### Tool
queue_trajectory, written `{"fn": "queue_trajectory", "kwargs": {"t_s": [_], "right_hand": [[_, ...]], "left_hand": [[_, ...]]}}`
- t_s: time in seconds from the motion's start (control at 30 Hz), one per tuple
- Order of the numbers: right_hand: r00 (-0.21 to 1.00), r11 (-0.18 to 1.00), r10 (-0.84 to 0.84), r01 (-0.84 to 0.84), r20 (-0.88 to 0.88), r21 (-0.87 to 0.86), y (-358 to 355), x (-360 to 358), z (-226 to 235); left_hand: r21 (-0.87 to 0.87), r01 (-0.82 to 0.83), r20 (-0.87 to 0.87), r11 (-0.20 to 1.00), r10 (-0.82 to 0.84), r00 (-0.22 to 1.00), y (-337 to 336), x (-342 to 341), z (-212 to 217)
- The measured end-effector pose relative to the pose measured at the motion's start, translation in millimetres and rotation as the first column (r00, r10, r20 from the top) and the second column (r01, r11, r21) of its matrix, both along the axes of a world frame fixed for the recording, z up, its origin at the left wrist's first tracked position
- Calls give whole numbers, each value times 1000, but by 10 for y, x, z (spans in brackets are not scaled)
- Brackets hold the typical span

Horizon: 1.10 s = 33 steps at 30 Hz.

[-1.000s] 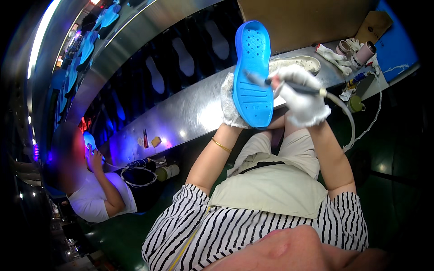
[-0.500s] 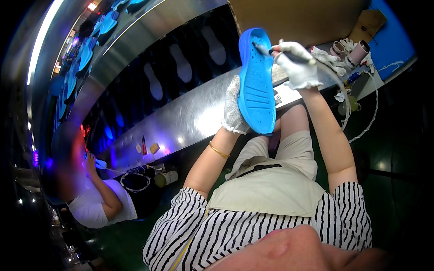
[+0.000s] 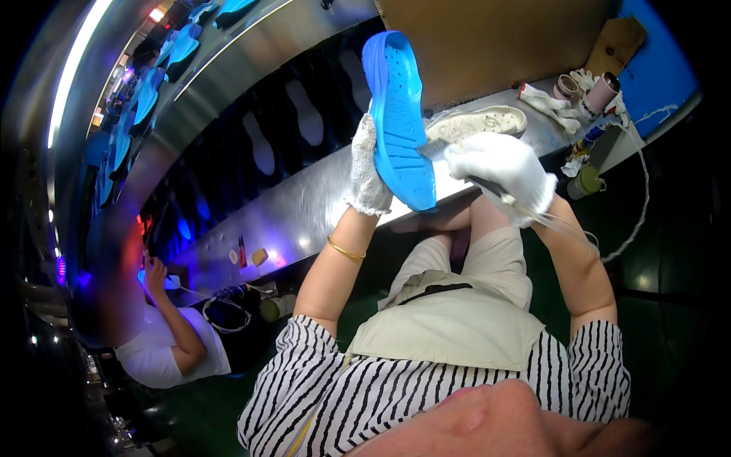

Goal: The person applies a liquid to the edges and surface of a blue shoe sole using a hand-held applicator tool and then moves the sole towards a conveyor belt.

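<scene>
A bright blue shoe sole (image 3: 401,126) is held up with its dotted, ridged inner face showing. My left hand (image 3: 368,171), in a white knit glove, grips its left edge; the fingers behind the sole are hidden. My right hand (image 3: 502,174), gloved too, is closed around a brush (image 3: 432,149) with a thin hose trailing from its handle past my wrist. The bristle end is at the sole's right edge, beside the ridges; whether it touches cannot be made out. Behind my right hand a cream-coloured shoe (image 3: 487,120) lies on the metal ledge (image 3: 304,221).
White gloves (image 3: 552,107), pinkish spools (image 3: 601,93) and a green pot (image 3: 585,183) are at the right. A cardboard panel (image 3: 502,46) stands behind the ledge. At left, a conveyor carries blue soles (image 3: 145,95), and another person (image 3: 175,335) sits working.
My right hand with the brush has come down from the sole's upper end to its right edge lower down. The sole and my left hand have shifted left and slightly up, uncovering the cream shoe.
</scene>
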State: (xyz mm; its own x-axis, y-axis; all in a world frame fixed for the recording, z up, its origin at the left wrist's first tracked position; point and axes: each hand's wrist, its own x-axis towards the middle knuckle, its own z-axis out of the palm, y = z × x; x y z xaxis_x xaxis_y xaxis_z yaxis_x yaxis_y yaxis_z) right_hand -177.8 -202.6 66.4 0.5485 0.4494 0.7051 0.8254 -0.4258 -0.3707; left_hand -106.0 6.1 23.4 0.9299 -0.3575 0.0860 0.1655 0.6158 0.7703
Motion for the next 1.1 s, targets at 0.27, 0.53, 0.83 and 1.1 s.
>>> {"fn": "queue_trajectory", "kwargs": {"t_s": [0.27,0.53,0.83,1.1], "right_hand": [[960,902,-280,257,18,348,-250,-318,266],[958,872,-277,280,-66,401,-120,-293,115],[888,764,-9,303,-461,570,45,-213,-65],[810,678,94,373,-579,633,133,-144,-326]], "left_hand": [[-5,334,386,942,-306,870,-80,377,1426],[107,-898,990,426,37,136,-101,1019,2368],[-332,-921,833,-203,-522,-184,954,1938,2127],[-44,-931,869,-362,-474,143,1257,1390,2082]]}}
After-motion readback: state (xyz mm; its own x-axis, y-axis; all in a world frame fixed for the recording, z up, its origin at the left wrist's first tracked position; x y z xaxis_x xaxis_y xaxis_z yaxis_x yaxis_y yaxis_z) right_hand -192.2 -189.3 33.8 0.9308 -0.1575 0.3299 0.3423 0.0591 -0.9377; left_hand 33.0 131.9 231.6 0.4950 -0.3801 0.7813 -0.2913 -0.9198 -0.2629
